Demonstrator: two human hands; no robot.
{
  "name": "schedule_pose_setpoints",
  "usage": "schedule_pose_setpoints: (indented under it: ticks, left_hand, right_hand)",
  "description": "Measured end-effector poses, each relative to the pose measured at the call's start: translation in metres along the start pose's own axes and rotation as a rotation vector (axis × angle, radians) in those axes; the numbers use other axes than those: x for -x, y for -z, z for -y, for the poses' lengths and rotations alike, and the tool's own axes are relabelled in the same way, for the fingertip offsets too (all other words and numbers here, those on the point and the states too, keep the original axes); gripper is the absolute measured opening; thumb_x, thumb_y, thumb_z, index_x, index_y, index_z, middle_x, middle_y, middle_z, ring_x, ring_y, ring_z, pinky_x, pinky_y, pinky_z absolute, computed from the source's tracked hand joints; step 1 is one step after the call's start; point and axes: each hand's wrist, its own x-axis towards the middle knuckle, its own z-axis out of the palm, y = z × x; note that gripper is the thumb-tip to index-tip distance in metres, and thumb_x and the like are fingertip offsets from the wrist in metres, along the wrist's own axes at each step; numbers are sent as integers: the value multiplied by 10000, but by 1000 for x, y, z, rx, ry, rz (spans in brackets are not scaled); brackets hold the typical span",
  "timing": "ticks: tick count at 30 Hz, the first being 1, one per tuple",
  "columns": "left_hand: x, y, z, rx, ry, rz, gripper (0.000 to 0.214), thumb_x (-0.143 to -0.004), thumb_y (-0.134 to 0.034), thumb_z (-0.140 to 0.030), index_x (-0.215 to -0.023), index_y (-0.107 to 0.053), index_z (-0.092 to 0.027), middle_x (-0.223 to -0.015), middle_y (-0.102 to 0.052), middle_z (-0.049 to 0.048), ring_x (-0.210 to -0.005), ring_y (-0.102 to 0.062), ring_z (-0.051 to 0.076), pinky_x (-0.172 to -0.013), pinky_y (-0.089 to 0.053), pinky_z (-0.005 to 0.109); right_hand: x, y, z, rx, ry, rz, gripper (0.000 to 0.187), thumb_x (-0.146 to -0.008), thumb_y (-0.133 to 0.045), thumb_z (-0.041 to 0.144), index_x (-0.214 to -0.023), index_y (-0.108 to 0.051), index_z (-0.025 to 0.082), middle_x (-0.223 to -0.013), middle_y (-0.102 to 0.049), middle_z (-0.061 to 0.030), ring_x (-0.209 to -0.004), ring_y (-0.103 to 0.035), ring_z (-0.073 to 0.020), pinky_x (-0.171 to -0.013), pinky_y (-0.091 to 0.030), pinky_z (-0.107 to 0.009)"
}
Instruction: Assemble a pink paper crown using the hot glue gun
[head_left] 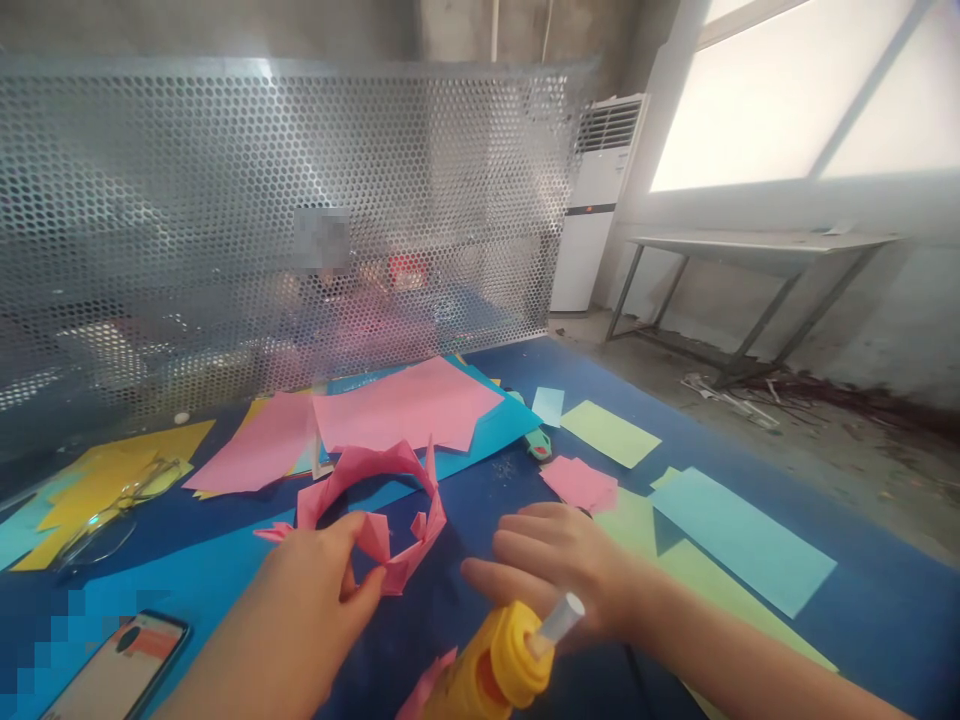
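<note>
My left hand [315, 590] pinches the near edge of a ring of folded pink paper pieces [379, 500] that rests on the blue table [480, 520]. My right hand [559, 565] lies just right of the ring, fingers stretched flat and pointing left, holding nothing. A yellow glue gun [491, 670] with a white glue stick in its back stands right below my right wrist. A small stack of folded pink pieces [580, 483] lies beyond my right hand.
Large pink sheets [405, 405], yellow sheets [105, 475], and green and light blue sheets [739, 540] lie spread over the table. Glasses [112, 515] sit at left, a phone [120, 665] at bottom left. A perforated metal screen [262, 220] stands behind; a person sits beyond it.
</note>
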Motion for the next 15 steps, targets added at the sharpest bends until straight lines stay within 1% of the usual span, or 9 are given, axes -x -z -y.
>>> schedule_pose_setpoints:
  ticks: [2,4,6,8,10,12,14,15]
  left_hand:
    - [-1,3,1,-35,-6,7,158,-762,-468,-293,-769,-616,-240,-473,-579,-46,-418,-546,154,-455,-285,231]
    - [-3,9,2,-61,-7,31,197,-763,-480,-302,-817,-666,-267,-529,-622,-32,-501,-589,171,-483,-297,234]
    - [-3,14,3,-77,-6,44,231,-770,-478,-333,-863,-688,-303,-611,-667,-25,-563,-606,182,-514,-317,246]
    - [-1,17,4,-80,-11,42,254,-776,-462,-343,-876,-693,-310,-645,-681,-19,-582,-605,185,-537,-326,258]
    - [4,18,5,-63,-16,54,279,-777,-469,-378,-911,-700,-299,-599,-666,-20,-550,-599,180,-521,-322,254]
    - [13,16,5,-28,-11,70,348,-772,-481,-447,-992,-696,-285,-512,-634,-43,-455,-576,162,-485,-321,247]
    - [22,13,5,11,0,37,429,-776,-457,-469,-1092,-664,-266,-464,-618,-70,-371,-547,145,-487,-346,252]
    - [26,11,6,35,0,21,453,-770,-446,-467,-1113,-647,-250,-453,-614,-71,-382,-565,148,-493,-352,250]
  right_hand:
    - [0,0,0,3,1,-3,427,-1039,-253,234,-813,-607,161,-546,-428,37,-458,-358,-133,-439,-223,-286]
    - [-1,0,0,3,2,-2,419,-1037,-261,238,-813,-606,161,-545,-428,38,-458,-359,-132,-436,-227,-284]
    - [-2,0,0,4,0,-2,418,-1034,-259,234,-819,-610,157,-544,-432,37,-457,-361,-131,-432,-233,-283]
    - [-1,0,0,5,-2,0,411,-1030,-262,228,-832,-614,154,-545,-436,36,-458,-365,-132,-426,-237,-285]
    - [-1,0,0,8,-1,4,400,-1029,-266,223,-843,-613,155,-547,-434,37,-459,-367,-133,-422,-239,-288]
    - [0,1,0,9,1,8,378,-1028,-285,230,-851,-610,157,-553,-432,39,-463,-371,-130,-425,-242,-286]
    - [0,1,0,7,3,9,361,-1025,-306,238,-845,-608,159,-560,-430,41,-465,-373,-125,-430,-248,-283]
    - [0,2,0,6,4,9,358,-1023,-309,235,-839,-607,160,-561,-429,41,-467,-372,-125,-431,-249,-283]
